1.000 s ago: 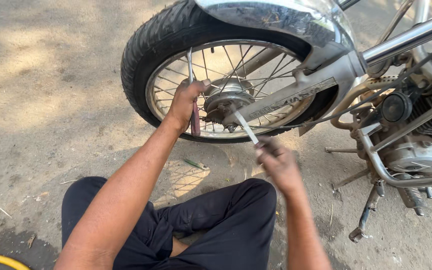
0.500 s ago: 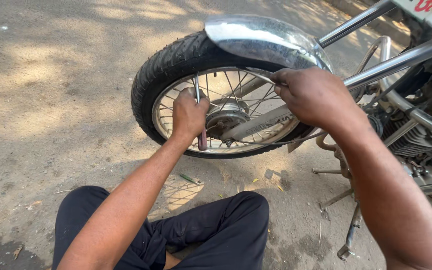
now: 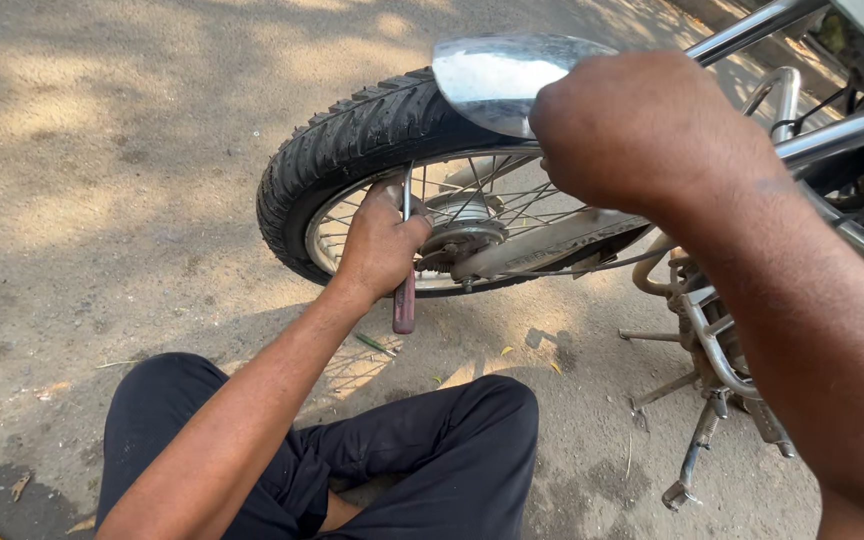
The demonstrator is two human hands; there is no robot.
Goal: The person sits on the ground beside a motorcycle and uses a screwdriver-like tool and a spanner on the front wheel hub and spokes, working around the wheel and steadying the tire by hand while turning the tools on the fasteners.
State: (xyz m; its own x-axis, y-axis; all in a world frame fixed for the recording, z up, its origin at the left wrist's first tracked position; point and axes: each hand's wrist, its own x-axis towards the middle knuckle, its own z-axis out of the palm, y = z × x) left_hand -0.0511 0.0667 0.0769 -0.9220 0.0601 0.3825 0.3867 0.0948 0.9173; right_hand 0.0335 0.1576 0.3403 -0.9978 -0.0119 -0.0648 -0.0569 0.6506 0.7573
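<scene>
Motorcycle wheel [image 3: 352, 140] — bare sandy ground [image 3: 102, 200] | outdoors — dappled shade

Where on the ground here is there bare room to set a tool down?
Bare dirt ground lies left of the rear tyre, and a smaller patch sits between the black-trousered knee and the side stand. It is crowded at the wheel hub, where the left hand grips a screwdriver.

Two bare forearms without sleeves, bare left hand [image 3: 380, 238] at nine o'clock, bare right hand [image 3: 642, 130] at one o'clock, black cloth trousers [image 3: 422, 450] at six o'clock
</scene>
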